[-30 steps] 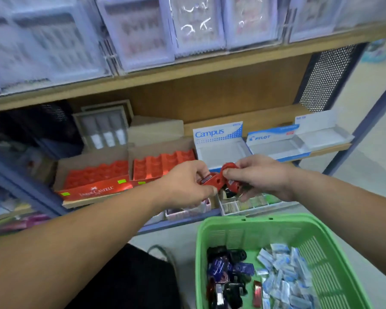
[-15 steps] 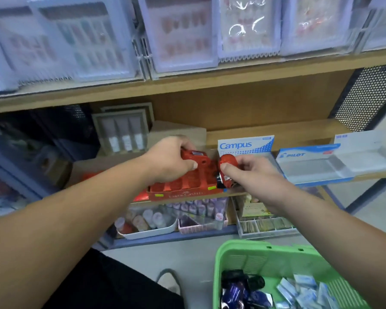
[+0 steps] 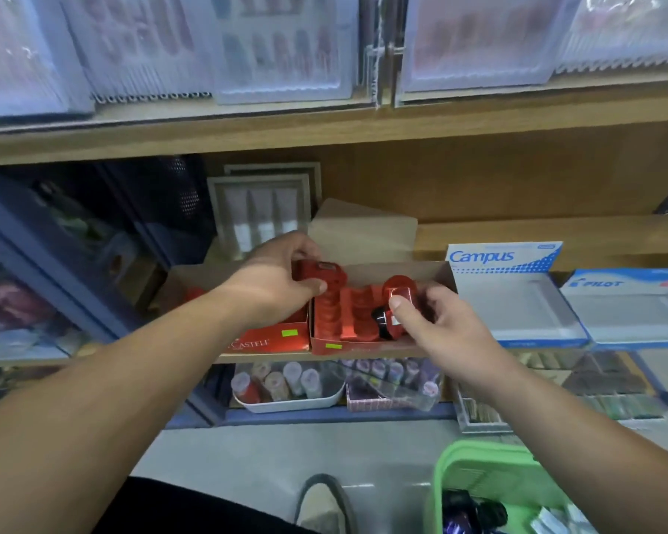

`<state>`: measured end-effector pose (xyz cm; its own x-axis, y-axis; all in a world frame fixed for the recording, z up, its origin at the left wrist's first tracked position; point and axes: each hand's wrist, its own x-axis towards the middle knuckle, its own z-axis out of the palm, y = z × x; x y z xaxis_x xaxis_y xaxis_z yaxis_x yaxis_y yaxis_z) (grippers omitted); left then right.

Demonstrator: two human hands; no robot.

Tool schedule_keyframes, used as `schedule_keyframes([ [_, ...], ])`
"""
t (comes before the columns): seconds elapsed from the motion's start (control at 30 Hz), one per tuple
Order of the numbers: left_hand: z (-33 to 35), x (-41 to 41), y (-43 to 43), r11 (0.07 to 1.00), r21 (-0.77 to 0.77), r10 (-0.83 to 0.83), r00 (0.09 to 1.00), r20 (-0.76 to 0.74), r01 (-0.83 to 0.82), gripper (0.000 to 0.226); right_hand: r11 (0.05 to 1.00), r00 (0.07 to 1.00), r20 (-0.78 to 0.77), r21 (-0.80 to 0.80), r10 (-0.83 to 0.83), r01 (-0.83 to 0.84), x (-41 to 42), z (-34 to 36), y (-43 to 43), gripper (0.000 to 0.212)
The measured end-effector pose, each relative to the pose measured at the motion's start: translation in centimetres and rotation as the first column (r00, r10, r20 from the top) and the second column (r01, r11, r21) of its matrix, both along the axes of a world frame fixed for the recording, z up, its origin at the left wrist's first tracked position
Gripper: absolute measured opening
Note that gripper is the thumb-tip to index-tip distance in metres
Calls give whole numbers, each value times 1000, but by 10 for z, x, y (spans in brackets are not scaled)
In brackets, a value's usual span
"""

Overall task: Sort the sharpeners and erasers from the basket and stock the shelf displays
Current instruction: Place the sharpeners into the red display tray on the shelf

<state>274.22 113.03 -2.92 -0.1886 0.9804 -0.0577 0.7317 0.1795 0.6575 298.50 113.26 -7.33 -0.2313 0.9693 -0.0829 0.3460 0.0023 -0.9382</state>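
Two hands work at the red display box (image 3: 348, 343). Left hand (image 3: 278, 287) curls round a red sharpener (image 3: 321, 269) at the box's rear left; right hand (image 3: 436, 321) pinches a black-ended sharpener (image 3: 396, 302) over its right side. Green basket (image 3: 479, 468) lies lower right.

Air is open above the red cardboard display box (image 3: 363, 345) up to the wooden shelf board (image 3: 324, 127). A brown cardboard flap (image 3: 363, 233) stands behind it, and a white-and-blue Campus tray (image 3: 517, 306) sits just right of it. The left hand (image 3: 278, 283), gripping a red sharpener (image 3: 319, 269), blocks its back-left corner; the right hand (image 3: 436, 321), pinching a red-and-black sharpener (image 3: 386, 319), blocks its right end.
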Motion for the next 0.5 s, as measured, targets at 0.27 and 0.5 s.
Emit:
schedule_keyframes([
  [0.27,-14,6,16,1000,21,-12,988,-157,15,33,989,993,-114,-134,42,-57,14,0,1,26],
  [0.5,-16,13,16,992,-57,-123,948,-294,111,30,934,919,-374,-357,-121,-22,4,14,3,32],
])
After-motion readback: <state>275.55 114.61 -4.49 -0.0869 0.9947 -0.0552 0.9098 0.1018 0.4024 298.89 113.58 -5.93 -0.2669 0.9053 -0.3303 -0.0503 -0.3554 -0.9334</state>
